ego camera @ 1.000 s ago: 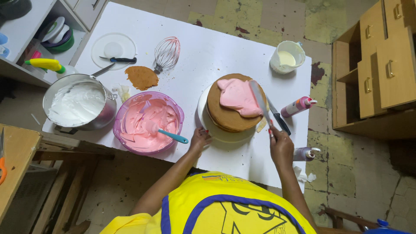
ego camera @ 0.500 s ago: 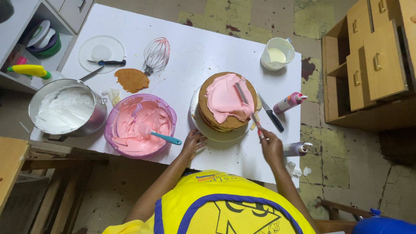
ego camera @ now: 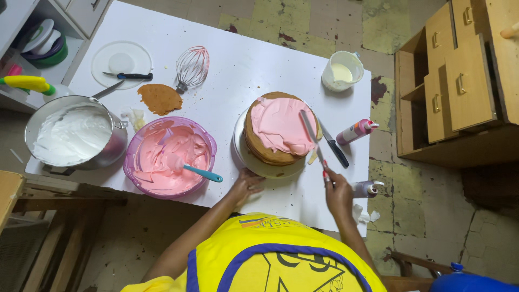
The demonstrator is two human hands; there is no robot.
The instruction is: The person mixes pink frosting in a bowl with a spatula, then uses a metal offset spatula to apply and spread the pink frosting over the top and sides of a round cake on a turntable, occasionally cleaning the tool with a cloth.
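A round brown cake (ego camera: pixel 258 147) topped with pink frosting (ego camera: pixel 278 125) sits on a white stand (ego camera: pixel 246 159) near the table's front. My right hand (ego camera: pixel 338 192) grips a long metal spatula (ego camera: pixel 311 132) whose blade lies on the frosting's right side. My left hand (ego camera: pixel 244 185) rests on the stand's front rim, fingers on it. A pink bowl of pink frosting (ego camera: pixel 168 157) with a teal-handled spatula (ego camera: pixel 201 173) stands left of the cake.
A metal pot of white cream (ego camera: pixel 73 135), a whisk (ego camera: pixel 190 67), a clear lid with a knife (ego camera: pixel 120 65), a cake scrap (ego camera: pixel 159 98), a white cup (ego camera: pixel 341 71), a black-handled knife (ego camera: pixel 334 148) and two squeeze bottles (ego camera: pixel 354 131) share the white table (ego camera: pixel 243 59). Wooden drawers (ego camera: pixel 459 81) stand right.
The pink frosting covers more of the cake top. The spatula blade has shifted across the frosting toward its right side. My left hand stays at the stand's rim.
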